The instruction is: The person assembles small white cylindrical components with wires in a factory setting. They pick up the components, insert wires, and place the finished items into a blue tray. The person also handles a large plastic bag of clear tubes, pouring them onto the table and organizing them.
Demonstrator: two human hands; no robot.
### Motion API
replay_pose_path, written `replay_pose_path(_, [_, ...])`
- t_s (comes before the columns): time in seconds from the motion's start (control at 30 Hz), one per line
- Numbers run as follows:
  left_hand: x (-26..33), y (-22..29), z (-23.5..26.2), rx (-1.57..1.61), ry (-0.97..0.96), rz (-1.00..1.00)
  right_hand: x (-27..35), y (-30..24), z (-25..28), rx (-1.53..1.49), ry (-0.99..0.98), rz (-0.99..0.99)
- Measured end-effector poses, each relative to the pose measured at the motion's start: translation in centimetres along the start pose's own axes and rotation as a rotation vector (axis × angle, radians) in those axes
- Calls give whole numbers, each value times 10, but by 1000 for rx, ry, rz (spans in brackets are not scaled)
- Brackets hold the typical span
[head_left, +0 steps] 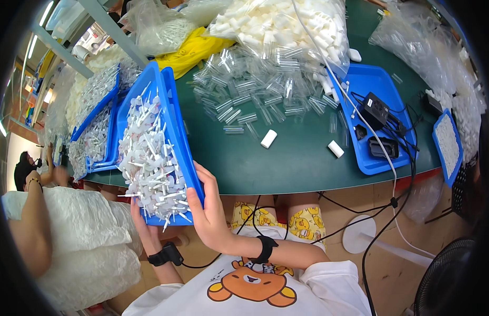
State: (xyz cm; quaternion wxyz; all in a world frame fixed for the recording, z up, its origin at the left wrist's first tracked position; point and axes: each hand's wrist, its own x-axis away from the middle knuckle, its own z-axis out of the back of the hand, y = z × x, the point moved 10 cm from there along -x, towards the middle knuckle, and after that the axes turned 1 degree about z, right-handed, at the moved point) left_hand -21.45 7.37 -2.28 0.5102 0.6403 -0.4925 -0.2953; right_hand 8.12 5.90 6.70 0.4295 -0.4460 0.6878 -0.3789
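Both my hands grip a blue tray [187, 171] heaped with small white plastic parts that have thin stems [149, 152]. The tray is tilted, its near end over the table's front edge. My right hand [210, 213] is closed around the right wall near that end, thumb on the rim. At the lower left corner is my left hand [143, 224], its fingers partly hidden under the tray. Right of the tray, clear plastic tubes [247, 100] lie scattered on the green table [228, 168]. Two white cylindrical caps [268, 138] lie nearer to me.
A bag of white caps [286, 26] and a yellow plastic bag [189, 52] sit at the back. On the right, a blue tray [378, 166] holds black adapters [374, 110] and cables. More filled blue trays [99, 118] stand left. Another person's arm [33, 226] is at far left.
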Motion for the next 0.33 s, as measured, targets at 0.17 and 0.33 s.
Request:
replay_pose_path(0.17, [15,11,-18,-4,-18,-9,-2,-11,19,-72,19,-38])
replay_pose_path(0.33, [27,25,-72,-23,-127,-39,-2,-23,56,-346,117,-119])
